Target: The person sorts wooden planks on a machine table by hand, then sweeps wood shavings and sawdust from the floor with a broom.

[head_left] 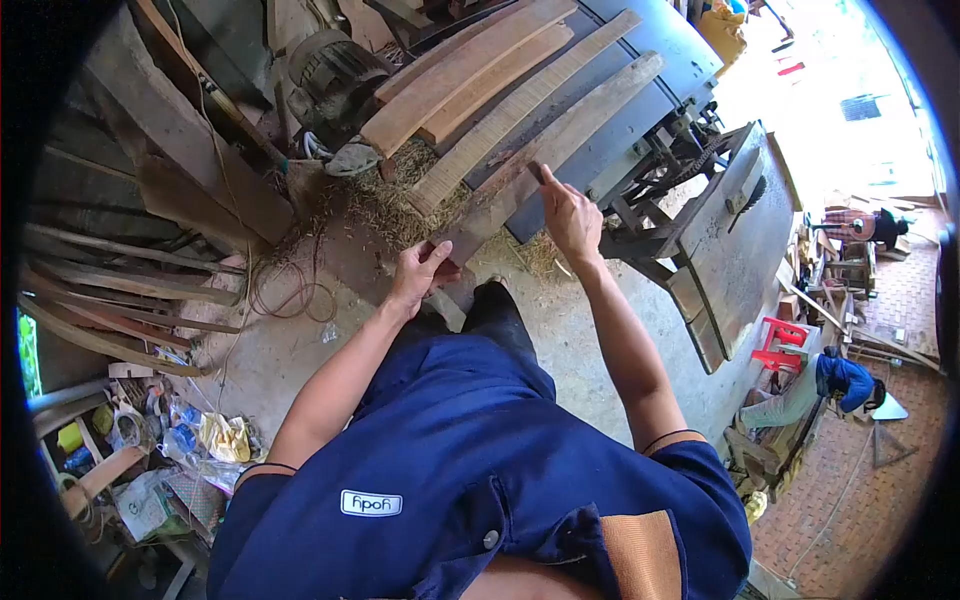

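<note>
A short brown wooden board [490, 215] slants between my two hands in front of my legs. My left hand [418, 275] is closed around its near left end, thumb on top. At the far right end, the fingers of my right hand [573, 218] pinch the board close to its dark tip. Just beyond it, a long curved plank [600, 100] lies on the grey machine table [655, 40]. Other curved wooden pieces [520, 110] rest beside that plank.
An electric motor [335, 70] and wood shavings [390, 195] are at the left of the machine. A saw table [735, 240] with a round blade stands to the right. Curved timbers [130, 285] lean at left. Two people, one in a blue top [845, 382], are at far right.
</note>
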The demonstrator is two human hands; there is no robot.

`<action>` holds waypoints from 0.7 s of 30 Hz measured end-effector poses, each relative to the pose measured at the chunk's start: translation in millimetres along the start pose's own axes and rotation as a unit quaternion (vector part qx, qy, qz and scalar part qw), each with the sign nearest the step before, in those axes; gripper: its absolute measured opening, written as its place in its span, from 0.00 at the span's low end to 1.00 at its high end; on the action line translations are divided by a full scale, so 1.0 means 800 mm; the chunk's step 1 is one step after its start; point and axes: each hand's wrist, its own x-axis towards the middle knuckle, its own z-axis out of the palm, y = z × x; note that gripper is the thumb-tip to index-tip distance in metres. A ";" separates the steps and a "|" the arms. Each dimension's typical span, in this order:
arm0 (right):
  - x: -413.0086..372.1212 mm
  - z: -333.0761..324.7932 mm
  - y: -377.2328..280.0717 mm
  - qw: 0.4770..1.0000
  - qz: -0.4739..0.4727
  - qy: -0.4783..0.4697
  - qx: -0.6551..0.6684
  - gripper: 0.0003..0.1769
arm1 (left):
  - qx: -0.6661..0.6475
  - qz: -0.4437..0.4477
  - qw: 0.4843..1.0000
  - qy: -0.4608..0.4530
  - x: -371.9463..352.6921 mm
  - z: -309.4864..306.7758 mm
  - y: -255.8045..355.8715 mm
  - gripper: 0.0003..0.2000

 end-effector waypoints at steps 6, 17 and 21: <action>-0.009 -0.010 -0.014 0.999 0.014 -0.024 -0.041 0.22 | -0.007 -0.008 1.000 0.002 -0.009 0.002 0.002 0.16; -0.008 -0.008 -0.014 0.999 0.009 -0.025 -0.020 0.21 | -0.002 -0.001 1.000 -0.001 -0.010 0.004 0.001 0.16; 0.006 -0.014 -0.001 0.999 0.008 -0.044 -0.021 0.21 | 0.000 0.007 1.000 0.006 -0.015 0.006 0.004 0.17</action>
